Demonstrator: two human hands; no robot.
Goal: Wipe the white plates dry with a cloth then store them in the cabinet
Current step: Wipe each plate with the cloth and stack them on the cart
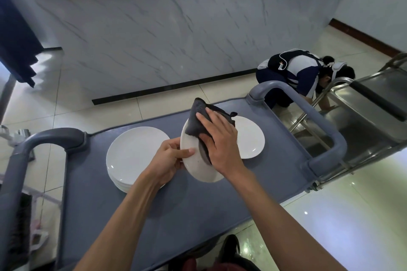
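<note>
Glossy white plate (193, 167) tilted on edge, left hand (169, 156) pinching its rim, right hand (220, 138) flat, pressing dark cloth (198, 116) against it.

Bare forearms, no sleeves showing; left hand (169, 156) and right hand (220, 138) ungloved.

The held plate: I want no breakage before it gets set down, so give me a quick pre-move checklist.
1. Left hand grips the held plate at its rim: ok.
2. Right hand presses the grey cloth on its face: ok.
3. Plate dry: cannot tell.
4. Stack of plates sits flat on the cart top: ok.
5. Single plate lies clear of the cart edge: ok.
6. Cabinet in view: not ok.
</note>
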